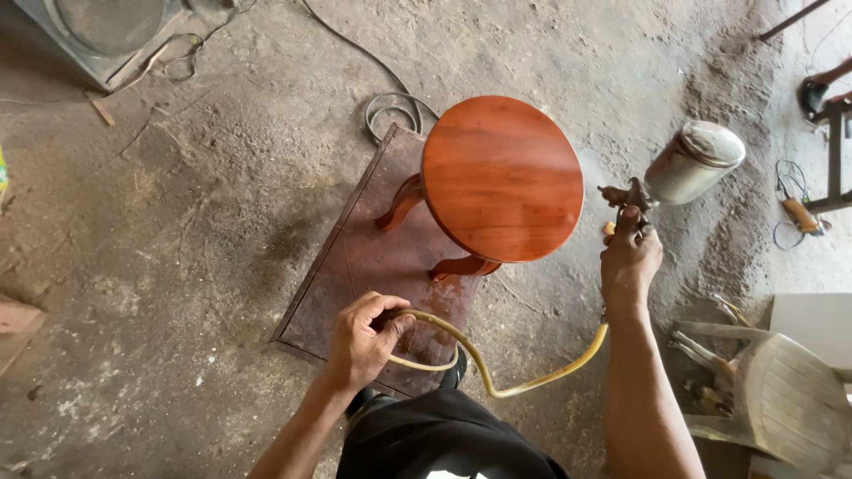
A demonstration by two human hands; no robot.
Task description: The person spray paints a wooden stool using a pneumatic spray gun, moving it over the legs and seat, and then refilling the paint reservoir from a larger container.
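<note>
A white plastic chair [790, 399] stands at four o'clock, and some tools with pale handles [706, 355] lie just beside it on the dirt floor [177, 222]. At two o'clock, near the edge, an orange tool with a thin wire [801, 215] lies on the ground beside a dark metal frame [836, 151]. At eleven o'clock sits a grey box with a round opening [102, 31]. A grey coiled cable [390, 106] lies near twelve o'clock.
</note>
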